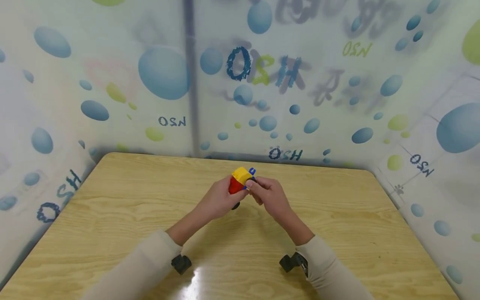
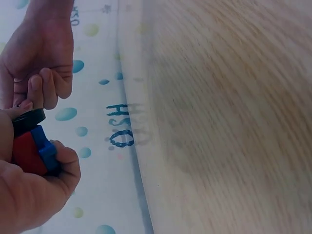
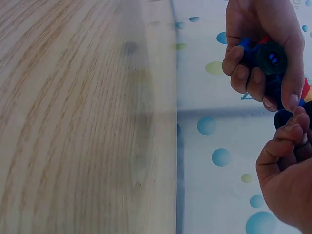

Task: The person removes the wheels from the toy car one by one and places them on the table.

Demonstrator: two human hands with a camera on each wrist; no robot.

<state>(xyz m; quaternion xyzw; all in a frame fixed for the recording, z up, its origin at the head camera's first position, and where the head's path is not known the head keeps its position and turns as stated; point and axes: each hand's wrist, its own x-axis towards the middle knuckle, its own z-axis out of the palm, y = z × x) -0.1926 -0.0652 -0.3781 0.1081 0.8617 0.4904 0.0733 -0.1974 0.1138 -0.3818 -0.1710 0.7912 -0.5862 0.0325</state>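
3 walls (image 1: 217,125) printed with blue and green bubbles fill the upper part and both sides of the head view. Below them, a wooden table (image 1: 123,200) spreads across the lower frame. 2 pale sleeves (image 1: 138,266) come in from the bottom left and bottom right, angled inward, probably so that both hands can reach the same small object. The left hand (image 1: 217,198), at the centre of the frame, curls around the toy's body, seemingly to keep it steady and leave its other side exposed. The right hand (image 1: 271,198), just right of centre, has its thumb and fingers closed together, pinching a dark wheel (image 1: 250,181) at the toy's edge; how firmly, I cannot tell. The toy (image 1: 237,182), red, yellow and blue, sits between the hands at mid-frame and appears raised off the wood, likely to give the fingers room. 2 black wrist cameras (image 1: 181,264) hang by the cuffs, low in the frame. Another wheel (image 1: 235,206) peeks out beneath the left hand.
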